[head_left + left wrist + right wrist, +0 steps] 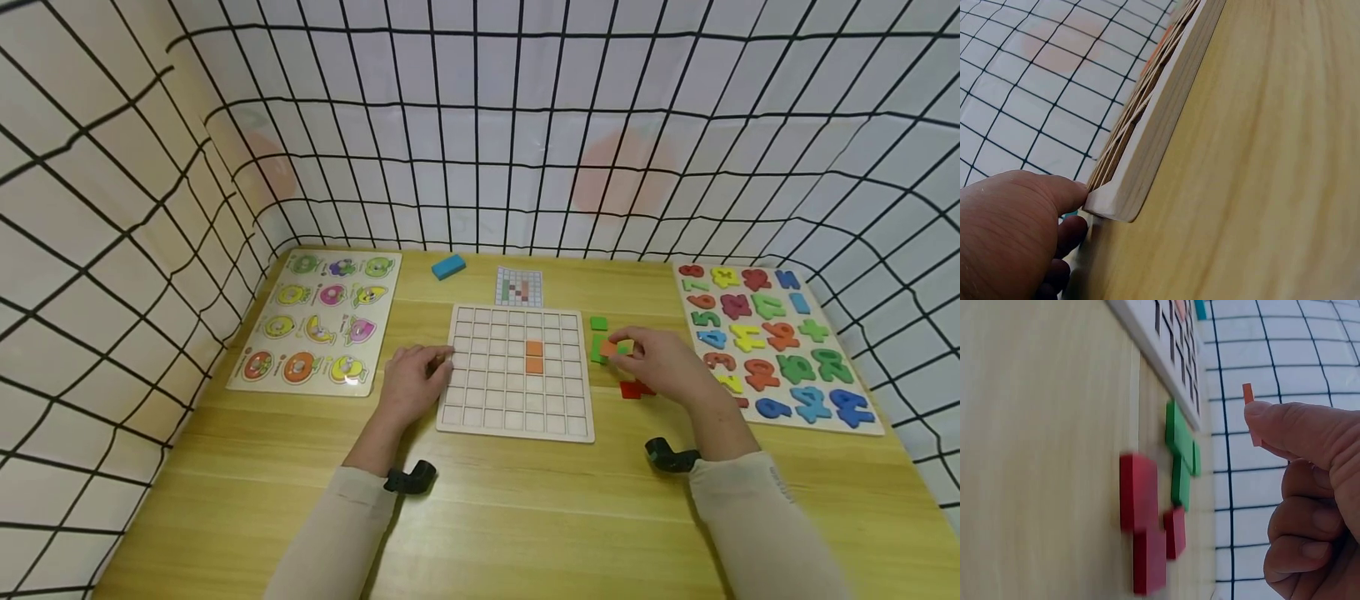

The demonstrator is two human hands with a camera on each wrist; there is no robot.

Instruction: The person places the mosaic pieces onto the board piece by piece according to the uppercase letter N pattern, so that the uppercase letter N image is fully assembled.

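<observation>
A wooden grid board [517,436] lies flat, with two orange square tiles [534,365] set one above the other in its cells. At its left edge my left hand [411,385] holds the rim, thumb against it; the other fingers are partly hidden. Right of the board, my right hand [663,362] pinches an orange tile [1249,394] between thumb and forefinger, raised above the table. Below it lie green tiles [1177,434] and red tiles [1139,494], loose on the table. A small printed pattern card [519,287] touches or nearly touches the board's far edge.
On the left lies a fruit puzzle board [315,321]; on the right, a number puzzle board [813,421] sits partly behind my right hand. A blue block [448,267] rests near the back. Black netting [513,108] encloses the wooden table [547,525].
</observation>
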